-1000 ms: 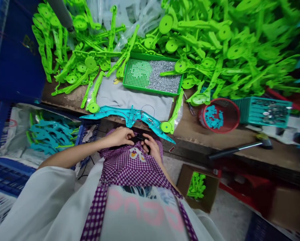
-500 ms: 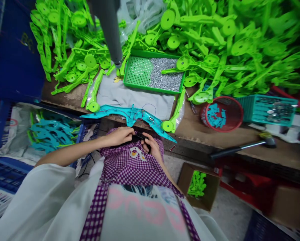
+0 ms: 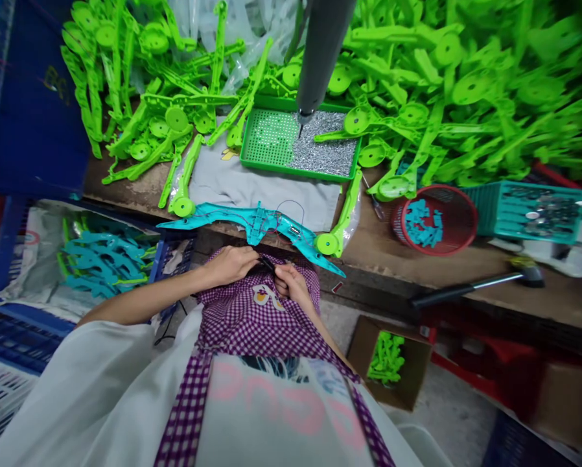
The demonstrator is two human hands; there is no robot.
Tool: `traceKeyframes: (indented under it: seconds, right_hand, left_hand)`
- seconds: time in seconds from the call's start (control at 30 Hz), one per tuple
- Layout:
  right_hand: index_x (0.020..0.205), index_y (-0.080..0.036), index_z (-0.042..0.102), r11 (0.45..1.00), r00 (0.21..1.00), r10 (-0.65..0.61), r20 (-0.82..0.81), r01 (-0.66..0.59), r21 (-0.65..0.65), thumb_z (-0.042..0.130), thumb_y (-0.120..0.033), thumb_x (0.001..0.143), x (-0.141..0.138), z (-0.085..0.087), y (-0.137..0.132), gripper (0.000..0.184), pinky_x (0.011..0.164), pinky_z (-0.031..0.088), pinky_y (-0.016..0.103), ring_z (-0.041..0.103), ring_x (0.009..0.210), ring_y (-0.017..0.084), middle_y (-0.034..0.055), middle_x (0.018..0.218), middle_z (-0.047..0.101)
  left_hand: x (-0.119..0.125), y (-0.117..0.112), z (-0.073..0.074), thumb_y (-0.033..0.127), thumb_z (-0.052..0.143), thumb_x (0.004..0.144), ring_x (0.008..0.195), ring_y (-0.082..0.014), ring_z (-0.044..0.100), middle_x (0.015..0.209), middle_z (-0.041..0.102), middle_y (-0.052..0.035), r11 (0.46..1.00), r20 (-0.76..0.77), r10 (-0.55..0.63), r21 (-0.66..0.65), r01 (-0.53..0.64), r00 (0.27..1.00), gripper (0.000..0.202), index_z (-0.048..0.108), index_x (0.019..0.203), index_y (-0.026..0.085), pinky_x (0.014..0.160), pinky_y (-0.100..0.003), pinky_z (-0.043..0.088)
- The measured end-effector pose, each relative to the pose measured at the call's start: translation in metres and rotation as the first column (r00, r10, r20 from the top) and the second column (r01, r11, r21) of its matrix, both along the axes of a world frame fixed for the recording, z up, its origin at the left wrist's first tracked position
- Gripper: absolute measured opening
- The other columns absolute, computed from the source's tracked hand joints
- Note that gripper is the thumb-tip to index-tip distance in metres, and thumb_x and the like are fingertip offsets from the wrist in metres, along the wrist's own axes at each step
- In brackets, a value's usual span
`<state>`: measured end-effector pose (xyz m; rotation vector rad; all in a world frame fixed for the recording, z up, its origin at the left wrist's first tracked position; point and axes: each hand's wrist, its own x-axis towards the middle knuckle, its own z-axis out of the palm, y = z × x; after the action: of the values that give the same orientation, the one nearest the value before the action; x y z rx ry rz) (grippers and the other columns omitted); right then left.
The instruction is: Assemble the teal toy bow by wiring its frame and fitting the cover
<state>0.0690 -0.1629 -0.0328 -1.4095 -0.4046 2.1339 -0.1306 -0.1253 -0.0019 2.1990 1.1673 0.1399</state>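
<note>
My left hand (image 3: 230, 264) and my right hand (image 3: 291, 285) meet over my lap on the purple checked apron (image 3: 252, 318), fingers closed around a small black part (image 3: 266, 264) held between them. Just beyond them, at the bench's near edge, lies a long turquoise plastic bow-shaped piece (image 3: 252, 224) with thin wires on it, resting on a grey cloth (image 3: 252, 185). A grey hanging screwdriver (image 3: 320, 58) points down at a green tray (image 3: 256, 139) half filled with small silver screws.
Bright green plastic parts (image 3: 417, 84) are heaped across the back of the bench. A red basket (image 3: 453, 227) with turquoise bits, a teal basket (image 3: 524, 211), and a hammer (image 3: 476, 288) sit on the right. A bin of turquoise parts (image 3: 96, 256) is left below; a cardboard box (image 3: 388, 360) on the floor.
The hanging screwdriver has swung from the upper left to above the screw tray. My hands have stayed in my lap, with the black part turned a little between them.
</note>
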Motion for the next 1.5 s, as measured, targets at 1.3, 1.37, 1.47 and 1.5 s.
traceKeyframes:
  seconds: [1.3,1.37,1.47,1.5]
  right_hand:
    - [0.064,-0.020,0.047,0.879,0.886,0.454,-0.092,-0.463,-0.117,0.078,-0.062,0.051,-0.010,0.021,0.010,0.054,0.041,0.008,0.021,0.018,0.039,0.002,-0.0139,0.041,0.028]
    - [0.064,-0.019,0.048,0.854,0.858,0.505,-0.095,-0.512,-0.087,0.076,-0.061,0.055,-0.011,0.026,0.017,0.051,0.041,0.010,0.021,0.019,0.038,0.002,-0.0135,0.041,0.029]
    - [0.066,-0.018,0.053,0.793,0.789,0.606,-0.102,-0.609,0.006,0.072,-0.057,0.064,-0.014,0.035,0.028,0.044,0.043,0.020,0.020,0.034,0.042,0.004,-0.0088,0.046,0.043]
    - [0.067,-0.017,0.054,0.773,0.767,0.634,-0.098,-0.633,0.040,0.072,-0.056,0.065,-0.016,0.037,0.031,0.043,0.045,0.024,0.020,0.039,0.045,0.005,-0.0070,0.050,0.048]
  left_hand:
    - [-0.045,-0.036,0.014,0.040,0.068,0.066,0.042,-0.0076,0.034,0.038,0.035,0.0052,0.024,-0.072,0.901,-0.977,-0.213,0.428,0.042,0.040,0.044,0.018,0.048,-0.024,0.028]
    - [-0.046,-0.035,0.019,0.039,0.069,0.067,0.044,-0.0077,0.036,0.039,0.034,0.0055,0.072,0.000,0.934,-0.980,-0.188,0.356,0.042,0.040,0.045,0.018,0.049,-0.023,0.029]
    - [-0.043,-0.023,0.029,0.035,0.070,0.068,0.045,-0.0074,0.037,0.042,0.036,0.0060,0.149,0.092,0.954,-0.971,-0.184,0.286,0.038,0.043,0.048,0.018,0.051,-0.022,0.032]
    - [-0.041,-0.017,0.032,0.033,0.071,0.068,0.045,-0.0072,0.037,0.043,0.037,0.0063,0.152,0.097,0.955,-0.971,-0.185,0.279,0.036,0.044,0.050,0.017,0.050,-0.022,0.033]
